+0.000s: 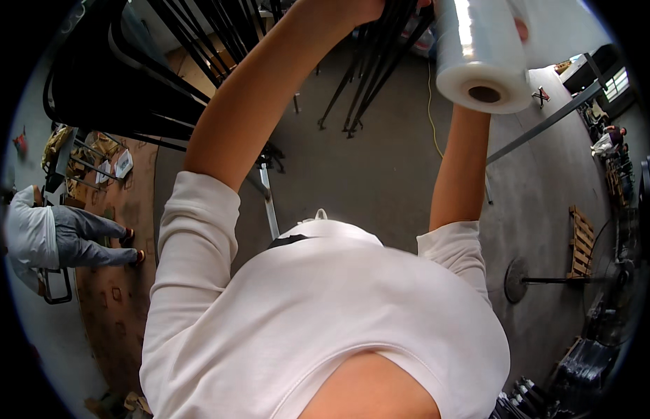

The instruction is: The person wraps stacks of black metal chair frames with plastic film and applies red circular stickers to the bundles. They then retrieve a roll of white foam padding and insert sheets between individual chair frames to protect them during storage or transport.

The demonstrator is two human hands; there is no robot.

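Note:
Both my arms reach up and forward to the top of the view. My right hand (522,29) is closed on a thick roll of clear stretch film (482,66), its cardboard core facing me; most of the hand is behind the roll. A loose sheet of film (569,28) spreads from the roll to the right. At the upper edge, my left hand (365,10) is partly cut off. It appears closed around several thin black metal bars (374,66), with fingertips showing on their far side.
More black metal frames (157,77) stand close on the left. A grey metal bar (548,122) slants across the right, and a yellow cord (431,112) lies on the floor. A person (66,234) bends over at far left. A round-based stand (518,281) and wooden pallet (582,242) are right.

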